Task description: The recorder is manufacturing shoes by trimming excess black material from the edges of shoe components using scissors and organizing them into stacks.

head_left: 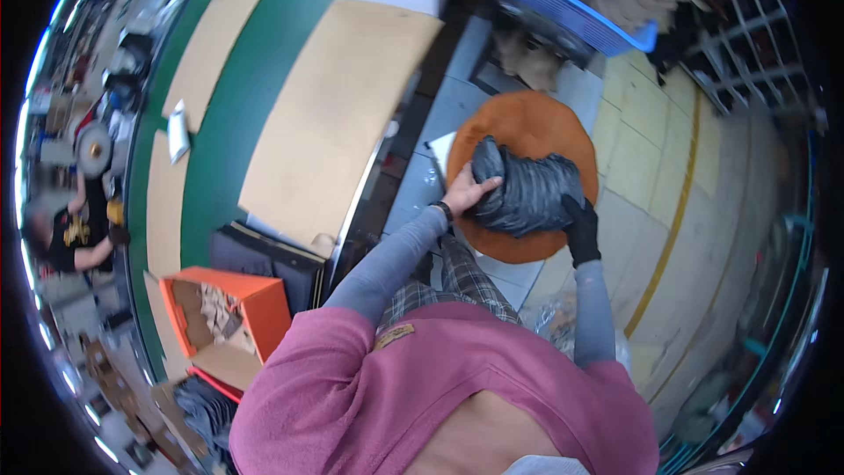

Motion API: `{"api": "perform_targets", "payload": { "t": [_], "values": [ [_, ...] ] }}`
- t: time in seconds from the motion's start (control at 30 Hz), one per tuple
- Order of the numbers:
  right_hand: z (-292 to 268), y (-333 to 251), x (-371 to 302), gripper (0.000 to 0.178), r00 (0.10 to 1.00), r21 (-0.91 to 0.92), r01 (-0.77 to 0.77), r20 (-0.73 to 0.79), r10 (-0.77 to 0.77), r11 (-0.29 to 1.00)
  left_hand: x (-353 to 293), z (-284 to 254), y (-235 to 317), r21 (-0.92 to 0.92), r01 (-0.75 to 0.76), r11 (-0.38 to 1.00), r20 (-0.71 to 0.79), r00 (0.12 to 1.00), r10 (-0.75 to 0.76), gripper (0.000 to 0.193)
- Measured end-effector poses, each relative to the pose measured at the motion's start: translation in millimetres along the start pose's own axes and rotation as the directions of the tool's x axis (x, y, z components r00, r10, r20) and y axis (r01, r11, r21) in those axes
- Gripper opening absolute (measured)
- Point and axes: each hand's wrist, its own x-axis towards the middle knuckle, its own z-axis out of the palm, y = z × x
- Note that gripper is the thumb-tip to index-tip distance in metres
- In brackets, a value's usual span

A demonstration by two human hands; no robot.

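1. Well left of my grip, beyond the green table [237, 105], is one co-worker [79, 229].
2. On that table, nearer my grip: one white packet [178, 132] and one orange box [262, 306] holding tan scraps [224, 317].
3. My left hand [469, 192] grips one dark grey bundle [532, 189] at its left end, thumb against it.
4. The bundle lies between my two hands, over one round orange-brown cushion [519, 114].
5. Ahead of my grip is one blue basket [563, 4].
6. My black-gloved right hand [580, 227] clasps the bundle's right end.
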Motion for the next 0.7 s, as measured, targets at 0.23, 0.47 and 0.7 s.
{"api": "perform_targets", "payload": {
  "t": [0.23,0.47,0.7],
  "values": [
    [129.6,-108.6,-16.5,0.035,0.857,-0.156,0.484,0.287,-0.429,0.861,-97.8,-42.0,117.0,0.185,-0.232,0.955,-0.565,0.77,0.296,0.095],
    [366.3,-127.8,17.6,0.031,0.345,-0.128,0.906,0.776,-0.529,0.404,-164.6,-185.7,167.5,0.249,-0.172,0.953,-0.943,0.179,0.279,0.087],
    [473.8,-39.2,50.7,0.054,0.608,-0.29,0.624,0.764,-0.217,0.726,-158.5,-251.1,96.9,0.105,-0.013,0.994,-0.989,0.102,0.105,0.095]
  ]
}}
